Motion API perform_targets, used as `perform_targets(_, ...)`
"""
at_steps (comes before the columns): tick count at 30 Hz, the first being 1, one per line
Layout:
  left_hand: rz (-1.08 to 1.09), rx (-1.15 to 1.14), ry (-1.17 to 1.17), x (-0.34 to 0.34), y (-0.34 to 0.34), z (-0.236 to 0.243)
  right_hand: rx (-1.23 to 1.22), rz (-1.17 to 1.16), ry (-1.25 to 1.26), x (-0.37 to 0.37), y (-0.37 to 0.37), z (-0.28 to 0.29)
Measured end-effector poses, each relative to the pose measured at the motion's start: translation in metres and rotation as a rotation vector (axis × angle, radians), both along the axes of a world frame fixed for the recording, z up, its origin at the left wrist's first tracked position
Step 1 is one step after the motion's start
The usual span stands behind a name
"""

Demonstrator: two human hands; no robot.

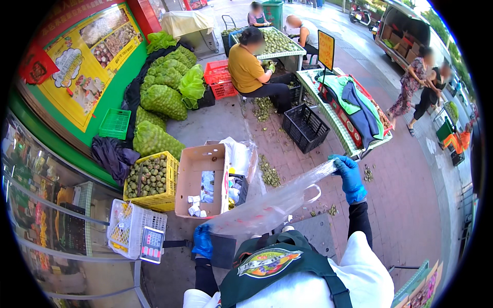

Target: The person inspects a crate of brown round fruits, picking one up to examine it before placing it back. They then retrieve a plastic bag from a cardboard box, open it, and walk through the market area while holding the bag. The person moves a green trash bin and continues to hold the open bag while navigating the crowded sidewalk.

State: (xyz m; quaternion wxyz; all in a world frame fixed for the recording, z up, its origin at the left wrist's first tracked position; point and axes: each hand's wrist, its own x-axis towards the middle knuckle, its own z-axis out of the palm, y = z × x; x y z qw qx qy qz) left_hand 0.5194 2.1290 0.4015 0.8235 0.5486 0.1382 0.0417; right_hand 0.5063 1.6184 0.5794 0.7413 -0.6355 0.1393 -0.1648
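A long clear plastic bag [262, 205] is stretched diagonally between my two blue-gloved hands. My right hand [349, 177] grips one end, raised to the right over the paving. My left hand [203, 241] holds the other end low, just below an open cardboard box [187, 179] containing small white items. Left of that hand are a small digital scale [152, 244] and a white plastic crate [126, 228]. Behind them stands a yellow crate [167, 190] full of round greenish-brown produce.
Filled green mesh sacks [159, 100] line the left wall. A black crate [305, 128] stands beside a table [310, 77] with a sign and draped garment. A seated person [241, 66] handles produce; others sit behind. Two people [411, 87] walk at right near an open van [395, 36].
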Motion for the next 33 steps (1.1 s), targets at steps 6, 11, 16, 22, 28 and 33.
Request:
perform_targets(6,0.156,0.292,-0.031,0.022,-0.012,0.044,0.164,-0.032,0.062,-0.002,-0.004,-0.055)
perform_targets(11,0.254,0.383,0.059,0.040,-0.019,0.073,0.256,-0.002,0.082,-0.004,0.000,-0.093)
perform_targets(16,0.361,0.642,-0.132,0.050,-0.004,0.065,0.265,-0.057,0.136,0.000,0.019,-0.091)
perform_targets(22,0.405,0.787,-0.205,0.050,0.012,0.074,0.212,-0.081,0.144,0.004,0.020,-0.116)
perform_targets(28,0.328,0.944,-0.445,0.063,-0.009,0.098,-0.454,-0.189,0.329,0.015,0.023,-0.157)
perform_targets(33,-0.070,1.421,-1.067,0.057,-0.066,0.154,-0.848,0.420,-0.341,0.054,0.142,-0.027)
